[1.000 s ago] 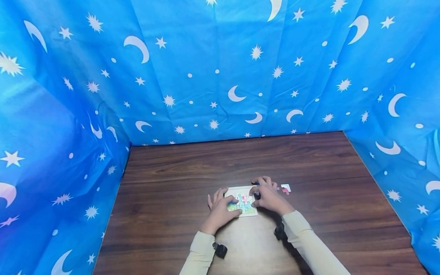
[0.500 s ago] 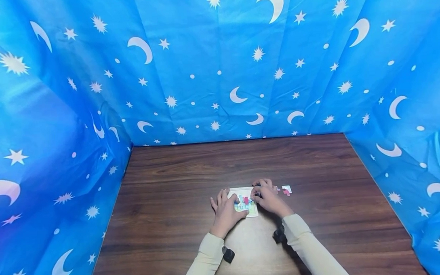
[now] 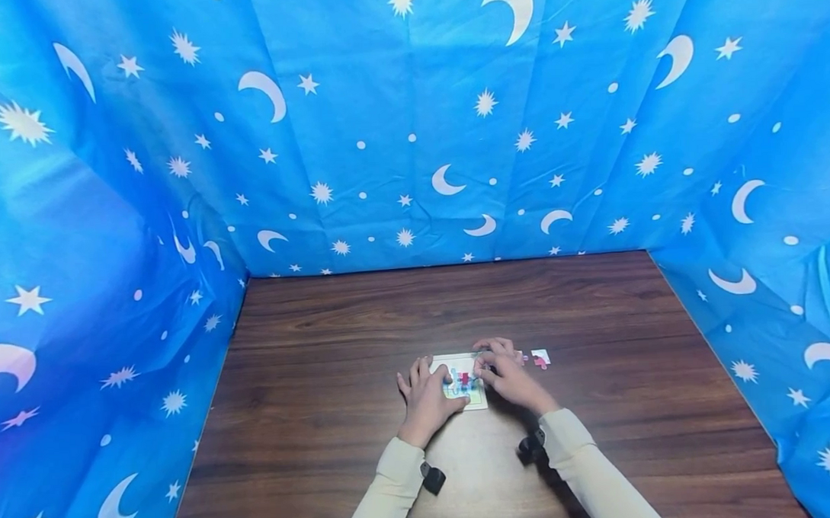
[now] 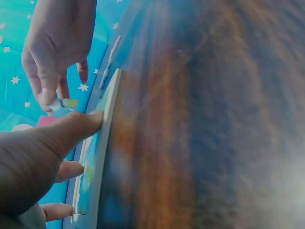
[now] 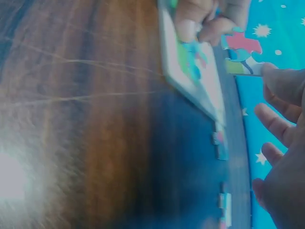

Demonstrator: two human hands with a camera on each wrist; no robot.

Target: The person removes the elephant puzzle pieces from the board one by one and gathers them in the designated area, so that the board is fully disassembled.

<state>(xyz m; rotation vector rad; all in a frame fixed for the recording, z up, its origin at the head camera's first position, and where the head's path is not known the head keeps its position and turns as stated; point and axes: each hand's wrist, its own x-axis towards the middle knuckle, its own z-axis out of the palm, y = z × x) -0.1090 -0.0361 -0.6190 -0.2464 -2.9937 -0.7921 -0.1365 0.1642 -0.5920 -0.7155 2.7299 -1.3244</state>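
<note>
A small framed jigsaw puzzle (image 3: 457,359), with colourful pieces inside a pale border, lies flat on the table. My left hand (image 3: 427,396) spreads over its left part, the thumb at the front side and the fingers toward the left and far edges. In the left wrist view its thumb tip rests at the border. My right hand (image 3: 511,377) is at the puzzle's right side. Between thumb and finger it pinches a jigsaw piece (image 5: 246,66) with red, blue, yellow and white parts, raised above the puzzle. The right hand's other fingers hang loosely bent.
To the right of the puzzle lies a loose jigsaw piece (image 3: 540,358), pink and white. Another loose piece (image 5: 220,143) lies nearer the border, partly hidden behind the right hand in the head view. A blue curtain (image 3: 384,161) with moons and stars surrounds the brown wooden table (image 3: 334,315).
My left hand has shifted slightly right, its thumb reaching farther across the puzzle, then stayed there. The right hand has barely moved beside the puzzle.
</note>
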